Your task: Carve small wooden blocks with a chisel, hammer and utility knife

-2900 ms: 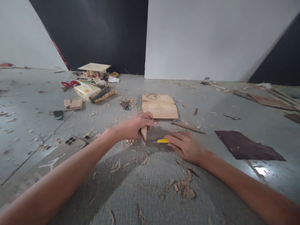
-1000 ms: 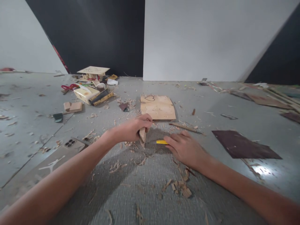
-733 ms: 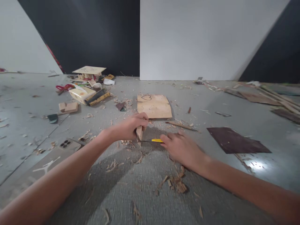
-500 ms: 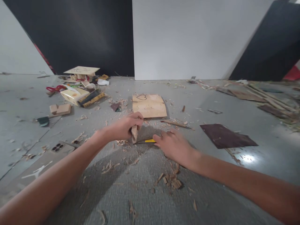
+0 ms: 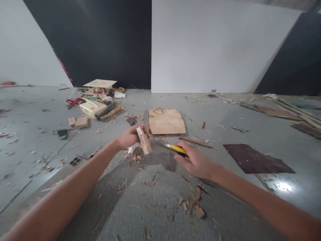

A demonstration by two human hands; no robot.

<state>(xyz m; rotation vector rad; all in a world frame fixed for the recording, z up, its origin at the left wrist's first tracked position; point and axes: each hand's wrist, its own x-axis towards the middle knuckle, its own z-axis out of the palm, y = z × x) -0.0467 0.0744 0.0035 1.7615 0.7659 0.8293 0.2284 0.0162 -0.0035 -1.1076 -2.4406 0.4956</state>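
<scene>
My left hand is closed around a small block of wood, whose lower end sticks out tilted toward me. To its right, my right hand grips a yellow and black utility knife. The knife points left at the wood, its blade blurred and apart from the block. Beneath the wood lies a pile of wood shavings with a scrap of white paper behind it. Just beyond both hands is a thin wooden board with a heart drawn on it.
A thin wooden-handled tool lies below the board. Dark sandpaper is at the right. A phone sits under my left forearm. Farther left are a notched wood block, red-handled scissors and a yellow package.
My left hand has turned the wood so its long side shows. My right hand has lifted the knife and drawn it back from the wood. The view has shifted slightly.
</scene>
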